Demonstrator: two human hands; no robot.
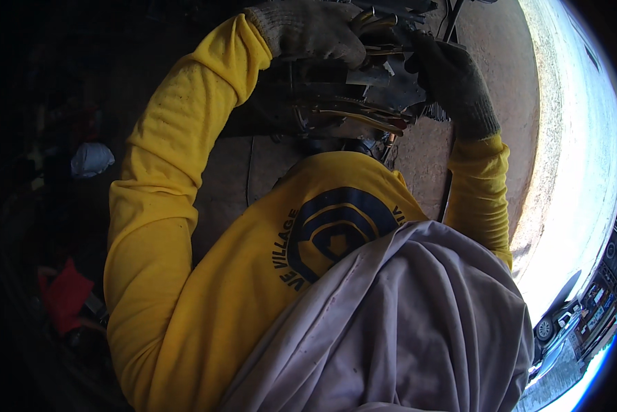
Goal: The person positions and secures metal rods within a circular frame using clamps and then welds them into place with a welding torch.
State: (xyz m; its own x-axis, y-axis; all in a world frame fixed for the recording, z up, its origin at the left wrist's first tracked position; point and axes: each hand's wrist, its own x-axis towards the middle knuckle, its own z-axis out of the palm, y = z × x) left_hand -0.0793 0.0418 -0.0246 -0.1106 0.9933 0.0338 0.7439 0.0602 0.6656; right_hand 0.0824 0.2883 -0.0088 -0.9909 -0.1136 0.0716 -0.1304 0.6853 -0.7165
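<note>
At the top of the head view, both hands wear dark grey knit work gloves and meet at a dark machine assembly (367, 93). My left hand (315, 34) has its fingers curled beside a bundle of wires (375, 25), and seems to grip it. Facing it from the right, my right hand (456, 82) is closed with its fingertips at the same wires. What those fingertips hold is too dark to make out. A thin strip (389, 51) runs between the two hands. Below them, a yellowish cable (367, 118) crosses the assembly.
My yellow sleeves and a grey cloth (398, 323) over my front fill the lower middle. A brown floor (490, 41) lies at right, with bright ground beyond and a parked vehicle (552, 329). On the dark left are a pale bundle (92, 160) and a red object (67, 295).
</note>
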